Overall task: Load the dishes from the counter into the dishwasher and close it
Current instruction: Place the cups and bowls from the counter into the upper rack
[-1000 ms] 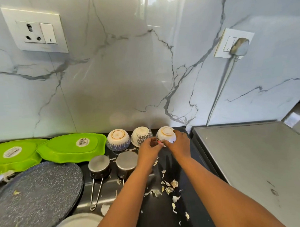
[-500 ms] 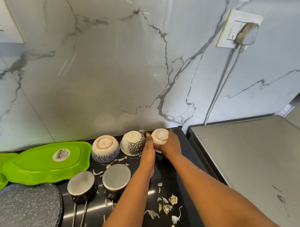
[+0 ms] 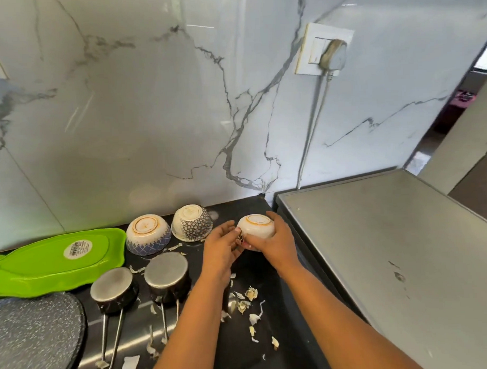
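An upturned white bowl (image 3: pixel 256 226) is held over the black counter (image 3: pixel 256 272) near its back right corner. My right hand (image 3: pixel 274 242) grips it from the right, and my left hand (image 3: pixel 221 248) holds its left side with curled fingers. Two more upturned patterned bowls (image 3: pixel 148 234) (image 3: pixel 192 222) stand to the left by the wall. In front of them sit two upside-down small steel pans (image 3: pixel 113 289) (image 3: pixel 167 275) with wire handles. The dishwasher's inside is not in view.
A green plastic tray (image 3: pixel 57 262) lies upside down at the left, with a speckled grey platter (image 3: pixel 32 335) in front of it. Garlic-like peel scraps (image 3: pixel 246 303) litter the counter. A grey steel appliance top (image 3: pixel 391 256) fills the right side. A plug and cord (image 3: pixel 333 55) hang on the marble wall.
Both hands have lifted the rightmost bowl off the counter and drawn it a little toward me. The camera has turned to the right.
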